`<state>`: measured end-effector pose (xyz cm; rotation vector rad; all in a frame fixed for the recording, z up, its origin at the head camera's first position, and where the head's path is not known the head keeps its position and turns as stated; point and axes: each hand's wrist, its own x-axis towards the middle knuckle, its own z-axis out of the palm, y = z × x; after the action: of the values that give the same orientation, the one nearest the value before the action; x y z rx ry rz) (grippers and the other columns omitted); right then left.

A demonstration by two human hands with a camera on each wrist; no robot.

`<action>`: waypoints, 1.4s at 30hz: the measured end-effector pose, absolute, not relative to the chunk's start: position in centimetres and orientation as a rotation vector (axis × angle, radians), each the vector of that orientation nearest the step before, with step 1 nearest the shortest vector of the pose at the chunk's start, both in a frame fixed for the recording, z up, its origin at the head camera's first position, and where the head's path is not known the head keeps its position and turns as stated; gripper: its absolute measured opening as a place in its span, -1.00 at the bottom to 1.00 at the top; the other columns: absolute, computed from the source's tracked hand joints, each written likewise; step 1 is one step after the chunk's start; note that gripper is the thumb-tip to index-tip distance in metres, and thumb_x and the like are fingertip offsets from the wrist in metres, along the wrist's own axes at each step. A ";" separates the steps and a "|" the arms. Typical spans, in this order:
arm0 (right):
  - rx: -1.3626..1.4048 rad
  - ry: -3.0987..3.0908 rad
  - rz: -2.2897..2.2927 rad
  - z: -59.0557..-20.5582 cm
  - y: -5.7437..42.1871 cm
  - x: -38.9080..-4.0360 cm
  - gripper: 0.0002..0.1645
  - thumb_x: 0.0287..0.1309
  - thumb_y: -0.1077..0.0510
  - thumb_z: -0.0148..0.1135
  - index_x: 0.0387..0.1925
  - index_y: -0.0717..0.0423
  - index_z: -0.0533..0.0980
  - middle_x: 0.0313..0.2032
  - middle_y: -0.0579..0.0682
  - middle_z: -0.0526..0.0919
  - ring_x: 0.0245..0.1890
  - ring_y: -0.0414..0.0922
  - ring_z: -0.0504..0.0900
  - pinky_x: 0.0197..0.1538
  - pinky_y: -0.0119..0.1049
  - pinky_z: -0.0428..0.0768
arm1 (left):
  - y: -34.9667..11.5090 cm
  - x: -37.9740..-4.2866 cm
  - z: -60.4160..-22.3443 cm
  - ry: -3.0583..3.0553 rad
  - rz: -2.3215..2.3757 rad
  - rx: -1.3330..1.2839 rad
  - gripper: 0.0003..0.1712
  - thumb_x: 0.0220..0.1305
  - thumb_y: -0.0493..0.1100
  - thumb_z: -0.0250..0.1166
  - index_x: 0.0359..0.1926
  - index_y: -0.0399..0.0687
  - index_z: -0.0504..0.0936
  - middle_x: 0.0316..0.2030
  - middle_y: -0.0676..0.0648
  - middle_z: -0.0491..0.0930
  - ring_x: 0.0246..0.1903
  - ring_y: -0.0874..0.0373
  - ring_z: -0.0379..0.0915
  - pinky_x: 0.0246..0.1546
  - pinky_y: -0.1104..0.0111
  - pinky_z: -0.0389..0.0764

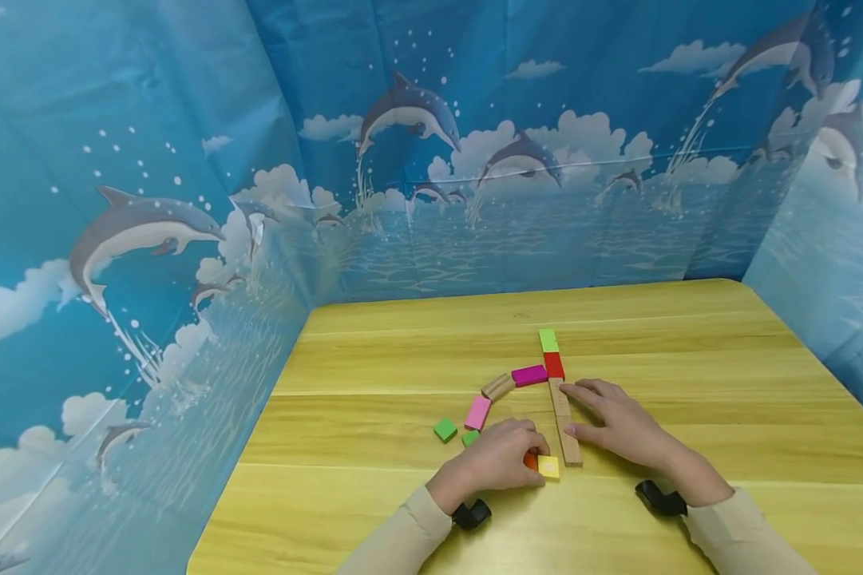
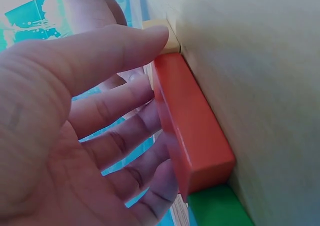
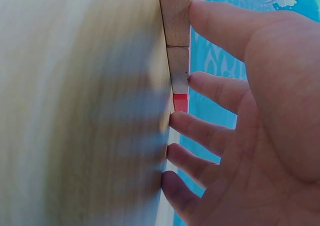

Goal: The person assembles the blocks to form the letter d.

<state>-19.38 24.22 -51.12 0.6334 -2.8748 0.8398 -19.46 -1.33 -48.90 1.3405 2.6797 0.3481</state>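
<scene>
My left hand (image 1: 501,457) holds an orange-red block (image 2: 195,121) between thumb and fingers, its thumb tip overlapping the small yellow block (image 1: 549,468) at the block's end. A green block (image 2: 220,206) lies against the other end. Two plain wooden blocks (image 1: 565,441) stand end to end in a straight row, just right of the yellow one. My right hand (image 1: 621,423) rests along that row's right side with loosely straight fingers; its thumb is at the nearer wooden block (image 3: 176,21) and its index fingertip at the farther one (image 3: 179,69).
Beyond the wooden blocks, the row continues with a red block (image 1: 554,366) and a light green one (image 1: 548,340). A magenta block (image 1: 529,375), a grooved wooden block (image 1: 498,387) and a pink block (image 1: 477,413) curve leftward. A loose green block (image 1: 445,430) lies outside the curve.
</scene>
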 end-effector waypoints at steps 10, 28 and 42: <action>0.628 -2.858 0.842 -51.2 24.2 -19.4 -0.15 0.27 -0.24 0.31 0.47 0.00 0.33 0.30 0.19 0.40 0.28 0.25 0.33 0.14 0.34 0.37 | -1.2 -19.3 -48.8 2.644 0.354 1.354 -0.64 0.12 0.11 0.54 -0.06 0.22 0.73 -0.29 0.30 0.48 -0.39 0.45 0.30 -0.39 0.62 0.29; 0.629 -2.864 0.859 -51.1 24.1 -19.3 -0.16 0.28 -0.26 0.29 0.46 -0.01 0.34 0.30 0.18 0.39 0.28 0.25 0.33 0.14 0.34 0.37 | -1.3 -18.9 -48.7 2.667 0.356 1.352 -0.64 0.11 0.12 0.54 -0.09 0.22 0.70 -0.36 0.30 0.44 -0.43 0.44 0.28 -0.44 0.61 0.29; 0.626 -2.856 0.842 -51.3 24.1 -19.2 -0.14 0.27 -0.27 0.30 0.47 0.00 0.33 0.30 0.18 0.40 0.27 0.25 0.34 0.12 0.35 0.39 | -1.9 -19.4 -47.1 2.654 0.531 1.313 -0.55 0.22 0.06 0.48 0.11 0.10 0.68 -0.19 0.18 0.60 -0.25 0.42 0.46 -0.28 0.66 0.38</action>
<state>-19.21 24.15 -51.25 0.6261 -2.8561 0.8418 -19.40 -1.88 -47.11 1.3133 2.6539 0.5307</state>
